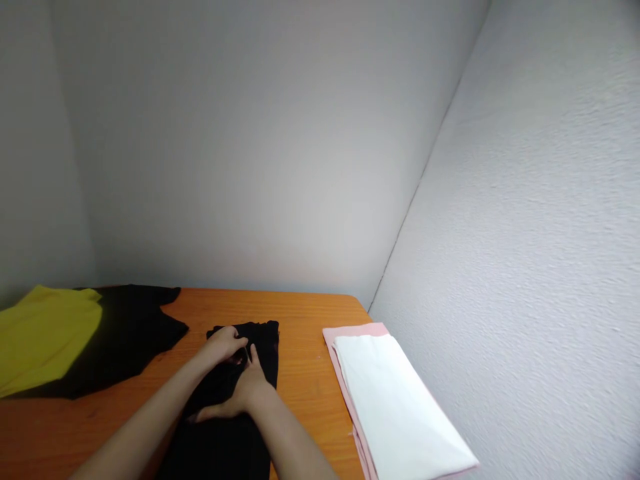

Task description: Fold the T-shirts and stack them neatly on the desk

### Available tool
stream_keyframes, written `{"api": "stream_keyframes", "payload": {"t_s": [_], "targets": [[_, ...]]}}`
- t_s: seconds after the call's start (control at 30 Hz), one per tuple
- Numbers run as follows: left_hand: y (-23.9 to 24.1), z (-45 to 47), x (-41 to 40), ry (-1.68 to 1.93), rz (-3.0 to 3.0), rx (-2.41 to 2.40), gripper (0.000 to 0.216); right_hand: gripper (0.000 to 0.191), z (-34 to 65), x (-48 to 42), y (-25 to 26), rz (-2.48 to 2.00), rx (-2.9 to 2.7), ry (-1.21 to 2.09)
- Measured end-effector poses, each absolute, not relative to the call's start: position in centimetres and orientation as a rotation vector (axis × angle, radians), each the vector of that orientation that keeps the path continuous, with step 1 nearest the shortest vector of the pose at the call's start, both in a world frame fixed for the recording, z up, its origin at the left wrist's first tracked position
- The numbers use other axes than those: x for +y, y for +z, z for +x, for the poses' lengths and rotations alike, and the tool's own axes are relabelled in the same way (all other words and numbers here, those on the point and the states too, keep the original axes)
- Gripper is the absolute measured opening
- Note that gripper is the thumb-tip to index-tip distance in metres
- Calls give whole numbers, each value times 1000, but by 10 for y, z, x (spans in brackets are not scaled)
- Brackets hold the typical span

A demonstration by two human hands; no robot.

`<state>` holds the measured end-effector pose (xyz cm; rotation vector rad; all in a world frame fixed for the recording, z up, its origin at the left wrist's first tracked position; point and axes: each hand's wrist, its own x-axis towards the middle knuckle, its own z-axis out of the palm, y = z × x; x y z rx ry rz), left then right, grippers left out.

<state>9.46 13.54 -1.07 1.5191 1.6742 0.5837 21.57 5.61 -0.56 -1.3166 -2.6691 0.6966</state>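
Left hand (227, 344): fingers curled down at the far part of a folded black garment (220, 440), fingertips against the cloth; whether the pinch is fully closed, cannot tell. Right hand (245, 390): nearer, spread wide, thumb out to the left, one finger extended toward the left hand, resting on the same garment. Some fingertips hidden.

Garment lies lengthwise on the wooden tabletop (305, 387), far edge bunched, near end running out of frame under the forearms. Type not certain; possibly trousers.

Step in hand (judgement): adjusting the layers near the far end. Next move likely calls for releasing the gathered cloth and smoothing it flat, keeping the edges lined up.

Outward, left: yellow cloth (53, 337) beside and partly over black cloth (137, 327); one item or two, unclear. Right: folded white cloth (395, 400) on pink cloth (353, 331), near the textured wall (540, 267).

Brands, labels, writing: none legible.
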Motion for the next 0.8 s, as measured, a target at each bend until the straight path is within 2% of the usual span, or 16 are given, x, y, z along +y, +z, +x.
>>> {"api": "stream_keyframes", "payload": {"t_s": [0.17,0.4,0.6,0.8], "targets": [[-10,89,138,546,1516,1703,26,115,215,53,-3,-1353,-2648,717],[-9,92,138,542,1476,1747,27,106,209,50,-12,-1247,-2598,531],[-7,84,130,684,1516,1690,11,80,204,25,-10,-1232,-2685,446],[-6,81,127,663,1784,1569,27,92,206,-11,-1,-1328,-2671,517]]}}
